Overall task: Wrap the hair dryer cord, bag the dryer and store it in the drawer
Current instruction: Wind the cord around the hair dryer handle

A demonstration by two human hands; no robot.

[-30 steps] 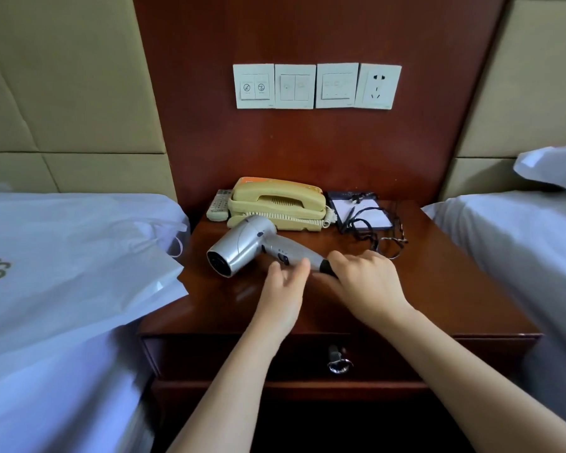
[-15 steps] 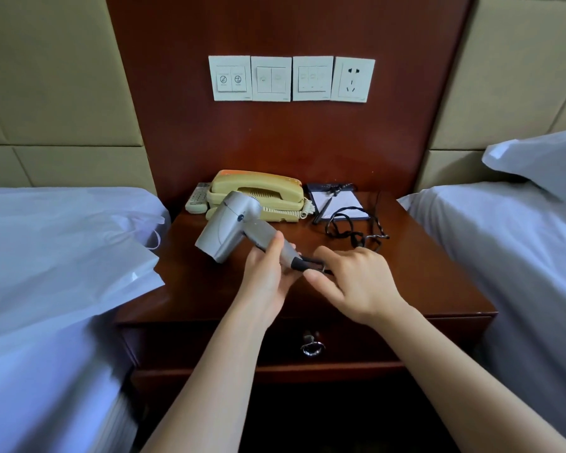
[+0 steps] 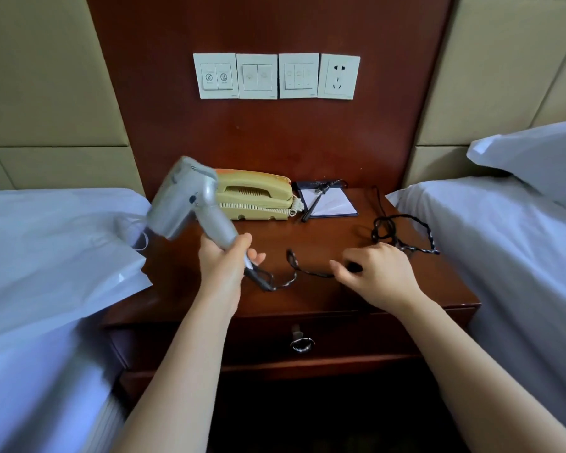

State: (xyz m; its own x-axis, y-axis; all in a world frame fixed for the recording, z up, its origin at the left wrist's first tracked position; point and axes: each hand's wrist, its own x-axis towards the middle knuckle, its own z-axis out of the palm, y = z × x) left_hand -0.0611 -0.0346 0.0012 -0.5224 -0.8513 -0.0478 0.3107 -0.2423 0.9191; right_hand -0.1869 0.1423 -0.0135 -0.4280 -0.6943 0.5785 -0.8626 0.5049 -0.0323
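L grip (image 3: 221, 261) holds hair dryer (image 3: 183, 197) by handle, off worktop (image 3: 307, 299). Cord (image 3: 314, 273) runs right from handle to R grip (image 3: 381, 277), which pinches it.

At the centre of the frame we find a yellow telephone (image 3: 255, 194) against the dark wood panel (image 3: 275, 142). A notepad (image 3: 335, 206) lies just to its right, with a pen (image 3: 312, 207) across it. Above, we count three switch plates (image 3: 257, 76) and a socket (image 3: 339, 76). A white pillow (image 3: 536, 155) sits at the right edge.
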